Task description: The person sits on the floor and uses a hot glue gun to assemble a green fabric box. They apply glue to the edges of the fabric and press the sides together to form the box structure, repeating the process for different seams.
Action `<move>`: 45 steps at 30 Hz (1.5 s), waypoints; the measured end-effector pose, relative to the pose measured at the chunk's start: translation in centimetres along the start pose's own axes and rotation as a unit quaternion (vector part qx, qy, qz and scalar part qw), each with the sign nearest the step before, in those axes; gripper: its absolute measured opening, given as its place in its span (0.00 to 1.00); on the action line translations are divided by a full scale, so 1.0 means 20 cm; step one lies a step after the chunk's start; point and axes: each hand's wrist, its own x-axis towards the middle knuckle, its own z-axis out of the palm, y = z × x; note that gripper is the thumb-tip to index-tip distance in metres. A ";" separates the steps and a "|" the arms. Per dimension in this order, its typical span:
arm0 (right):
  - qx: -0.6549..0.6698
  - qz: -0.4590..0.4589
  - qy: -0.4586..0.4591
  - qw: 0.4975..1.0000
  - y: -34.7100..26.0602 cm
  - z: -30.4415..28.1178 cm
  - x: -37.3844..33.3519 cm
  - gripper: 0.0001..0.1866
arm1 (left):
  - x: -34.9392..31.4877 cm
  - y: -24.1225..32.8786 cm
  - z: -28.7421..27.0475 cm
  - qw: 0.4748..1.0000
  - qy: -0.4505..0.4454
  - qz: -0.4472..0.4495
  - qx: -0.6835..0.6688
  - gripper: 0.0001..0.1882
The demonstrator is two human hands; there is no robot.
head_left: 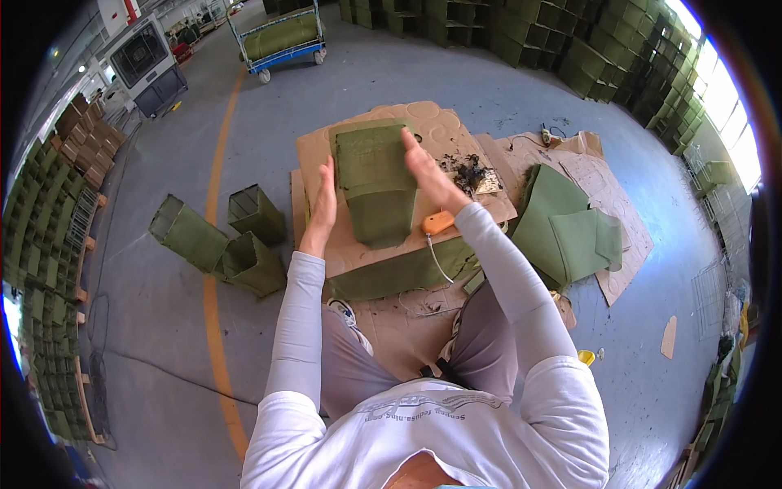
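A green fabric-like box (375, 175) with a seam across its front rests on the cardboard-topped work surface before me. My left hand (322, 208) lies along its left side, fingers stretched out and flat. At the right edge, my right hand (432, 178) reaches up with straight fingers, the fingertips by the box's upper corner. Both palms face the box; whether the left one presses on it I cannot tell. An orange hand-sized device (437, 222) with a white cord lies just under my right wrist. Black scraps (468, 173) are heaped to the right of the box.
Open green boxes (252, 265) stand on the floor at left. Folded green sheets (562, 232) lie on cardboard (607, 183) at right. A blue cart (281, 53) carries a green roll at the back. Stacked green boxes (538, 33) line the far side. A dark cable (175, 376) crosses the floor.
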 end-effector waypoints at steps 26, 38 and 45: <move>-0.478 -0.180 0.008 0.859 -0.11 0.20 -0.16 0.43 | 0.35 -0.03 -0.02 0.951 -0.117 0.080 0.276 0.41; -0.121 0.281 0.411 0.859 0.54 0.06 -0.60 0.15 | -0.03 0.08 0.06 0.899 -0.019 0.262 0.350 0.34; -0.054 0.399 0.376 0.835 0.74 0.25 -0.70 0.28 | -0.17 0.19 0.19 0.853 0.050 0.389 0.345 0.22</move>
